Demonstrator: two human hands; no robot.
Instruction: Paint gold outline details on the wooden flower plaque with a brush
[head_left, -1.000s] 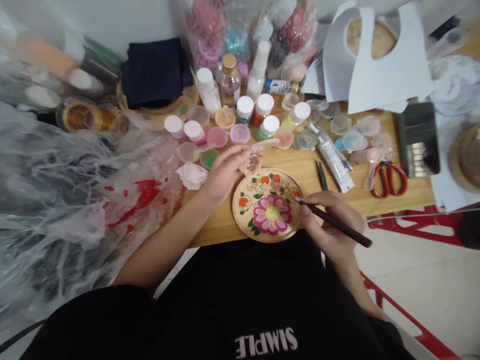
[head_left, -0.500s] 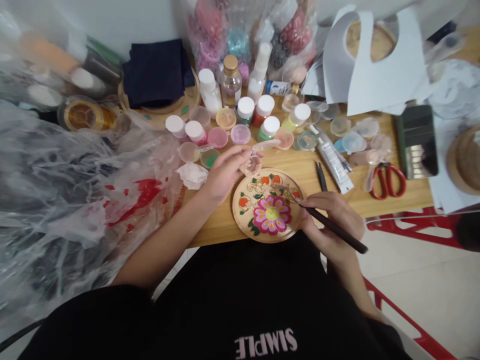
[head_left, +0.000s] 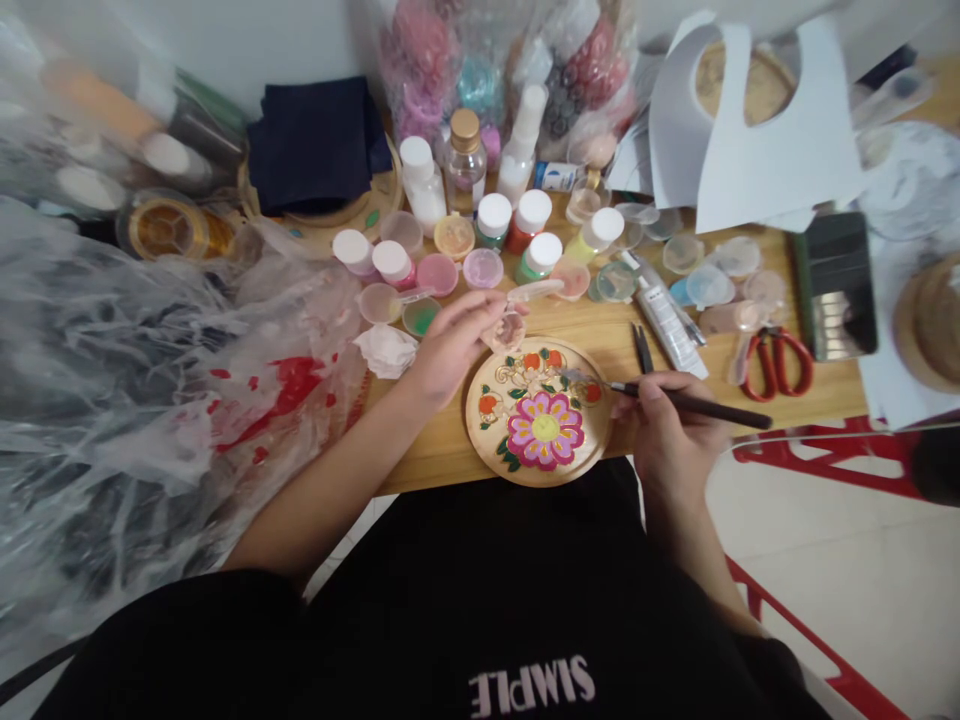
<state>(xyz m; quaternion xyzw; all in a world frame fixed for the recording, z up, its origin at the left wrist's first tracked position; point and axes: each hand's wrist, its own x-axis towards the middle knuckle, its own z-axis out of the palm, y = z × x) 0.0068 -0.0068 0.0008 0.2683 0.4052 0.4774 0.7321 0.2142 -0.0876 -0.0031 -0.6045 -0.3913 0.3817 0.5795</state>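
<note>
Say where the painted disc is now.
In the head view, the disc lies right of centre at the near edge of the table, between the left hand and right hand, below the cup.

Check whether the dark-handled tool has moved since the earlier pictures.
Yes: in the right hand, the dark-handled tool has swung its back end up and rightward, nearer the red-handled scissors.

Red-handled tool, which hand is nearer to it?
Right: your right hand is left of the red-handled tool, closer to you; your left hand is farther left, by the painted disc.
</note>
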